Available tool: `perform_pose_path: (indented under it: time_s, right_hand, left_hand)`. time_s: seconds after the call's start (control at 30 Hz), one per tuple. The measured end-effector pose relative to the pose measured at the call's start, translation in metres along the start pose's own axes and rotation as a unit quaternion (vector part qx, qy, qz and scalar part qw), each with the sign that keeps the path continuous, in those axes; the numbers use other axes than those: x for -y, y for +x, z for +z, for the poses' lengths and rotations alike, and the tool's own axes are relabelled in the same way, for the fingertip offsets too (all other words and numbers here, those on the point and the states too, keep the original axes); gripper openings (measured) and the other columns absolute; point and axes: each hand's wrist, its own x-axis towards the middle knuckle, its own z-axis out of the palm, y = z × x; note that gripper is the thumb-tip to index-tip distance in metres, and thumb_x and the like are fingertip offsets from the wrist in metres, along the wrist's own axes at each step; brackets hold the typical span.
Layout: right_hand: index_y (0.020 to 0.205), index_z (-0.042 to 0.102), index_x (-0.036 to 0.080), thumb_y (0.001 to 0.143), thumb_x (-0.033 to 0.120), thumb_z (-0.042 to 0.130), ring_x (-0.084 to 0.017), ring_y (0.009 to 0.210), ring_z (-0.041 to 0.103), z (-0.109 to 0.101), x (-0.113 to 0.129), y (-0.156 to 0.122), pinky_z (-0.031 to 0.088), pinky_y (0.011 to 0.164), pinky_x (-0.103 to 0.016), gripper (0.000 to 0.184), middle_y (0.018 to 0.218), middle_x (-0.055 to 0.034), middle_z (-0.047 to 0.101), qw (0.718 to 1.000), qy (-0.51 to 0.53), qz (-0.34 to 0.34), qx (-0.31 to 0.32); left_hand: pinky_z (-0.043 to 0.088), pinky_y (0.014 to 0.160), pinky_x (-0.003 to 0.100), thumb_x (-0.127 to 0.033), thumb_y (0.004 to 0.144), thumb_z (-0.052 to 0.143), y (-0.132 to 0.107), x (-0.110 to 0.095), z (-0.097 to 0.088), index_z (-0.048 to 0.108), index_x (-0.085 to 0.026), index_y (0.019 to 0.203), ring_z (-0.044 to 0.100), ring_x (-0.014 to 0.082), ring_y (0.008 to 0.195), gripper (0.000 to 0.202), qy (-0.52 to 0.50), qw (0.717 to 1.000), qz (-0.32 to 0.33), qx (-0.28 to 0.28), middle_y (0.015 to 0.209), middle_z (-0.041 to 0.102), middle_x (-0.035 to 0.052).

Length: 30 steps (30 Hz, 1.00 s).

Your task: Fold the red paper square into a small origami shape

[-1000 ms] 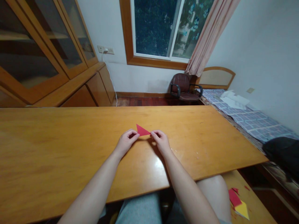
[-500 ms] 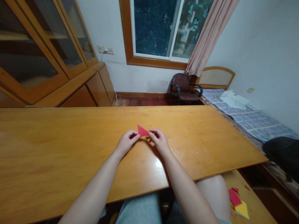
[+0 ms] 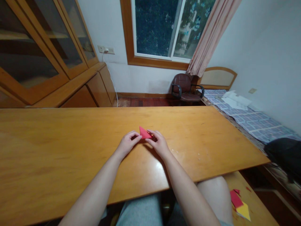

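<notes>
A small piece of red paper (image 3: pixel 144 133), folded into a triangle, is held just above the wooden table (image 3: pixel 70 150). My left hand (image 3: pixel 128 142) pinches its lower left corner between thumb and fingers. At the opposite end, my right hand (image 3: pixel 160 144) has its fingers along the upper edge and its thumb near the lower edge, so the right corner lies between them. Part of that corner is hidden by the fingers.
On a lower wooden surface at the right, a red paper piece (image 3: pixel 236 198) lies beside yellow paper (image 3: pixel 244 211). Beyond the table are an armchair (image 3: pixel 183 86), a bed (image 3: pixel 256 121) and a glass-door cabinet (image 3: pixel 87 89). A black bag (image 3: pixel 283 157) rests at the right.
My right hand has shifted its hold, its thumb and fingers spreading from a pinch at the corner to around the paper's right end. The red paper has moved slightly right.
</notes>
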Motion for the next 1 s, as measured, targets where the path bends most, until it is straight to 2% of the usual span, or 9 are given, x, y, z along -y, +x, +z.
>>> perform_pose_path:
  time_s: [0.27, 0.47, 0.57, 0.67, 0.83, 1.0]
  right_hand:
    - [0.116, 0.070, 0.025, 0.081, 0.028, 0.072, -0.020, 0.090, 0.063, -0.0001, 0.0006, 0.0012, 0.048, 0.083, -0.032, 0.035, 0.103, -0.0065, 0.070, 1.000, -0.006, 0.013, 0.013]
    - [0.107, 0.073, 0.022, 0.087, 0.024, 0.061, -0.021, 0.094, 0.065, -0.0006, 0.0022, 0.0003, 0.047, 0.087, -0.032, 0.023, 0.103, -0.0068, 0.073, 1.000, 0.001, 0.021, 0.004]
    - [0.096, 0.074, 0.020, 0.090, 0.031, 0.057, -0.020, 0.087, 0.065, -0.0007, 0.0007, -0.0003, 0.047, 0.082, -0.031, 0.021, 0.093, -0.0055, 0.073, 0.999, 0.017, 0.042, -0.012]
    - [0.088, 0.073, 0.019, 0.091, 0.040, 0.055, -0.018, 0.078, 0.063, -0.0010, -0.0027, -0.0005, 0.047, 0.073, -0.027, 0.028, 0.083, -0.0031, 0.071, 0.996, 0.051, 0.069, -0.031]
    - [0.082, 0.070, 0.018, 0.087, 0.046, 0.059, -0.014, 0.064, 0.055, -0.0003, -0.0068, 0.0005, 0.044, 0.061, -0.024, 0.030, 0.071, -0.0002, 0.064, 0.987, 0.116, 0.100, -0.041]
    - [0.073, 0.069, 0.018, 0.086, 0.047, 0.058, -0.015, 0.064, 0.054, -0.0008, -0.0040, 0.0002, 0.043, 0.062, -0.024, 0.034, 0.066, 0.0002, 0.060, 0.989, 0.112, 0.097, -0.017]
  left_hand:
    - [0.046, 0.072, 0.028, -0.043, 0.081, 0.063, -0.0001, -0.0008, -0.0004, 0.068, -0.017, 0.074, 0.059, 0.0172, 0.073, 0.028, -0.007, 1.000, -0.003, 0.001, 0.075, 0.066, 0.0022]
    - [0.044, 0.072, 0.028, -0.042, 0.081, 0.064, -0.0001, -0.0031, -0.0004, 0.067, -0.017, 0.073, 0.057, 0.0168, 0.074, 0.026, -0.017, 1.000, 0.002, 0.012, 0.075, 0.063, 0.0015]
    - [0.043, 0.071, 0.027, -0.041, 0.081, 0.065, -0.0005, -0.0053, 0.0004, 0.066, -0.018, 0.072, 0.056, 0.0162, 0.073, 0.025, -0.018, 1.000, 0.002, 0.021, 0.074, 0.061, 0.0008]
    - [0.042, 0.068, 0.027, -0.042, 0.081, 0.066, -0.0008, -0.0054, 0.0016, 0.064, -0.018, 0.070, 0.054, 0.0155, 0.070, 0.026, -0.004, 1.000, 0.004, 0.029, 0.072, 0.059, 0.0000]
    - [0.042, 0.068, 0.027, -0.041, 0.082, 0.064, -0.0006, -0.0041, 0.0011, 0.061, -0.018, 0.070, 0.054, 0.0155, 0.071, 0.026, 0.010, 1.000, 0.015, 0.021, 0.073, 0.059, 0.0000]
    - [0.045, 0.074, 0.027, -0.042, 0.084, 0.061, 0.0011, 0.0015, 0.0005, 0.060, -0.019, 0.074, 0.057, 0.0167, 0.076, 0.025, -0.004, 1.000, 0.019, -0.018, 0.077, 0.060, 0.0008]
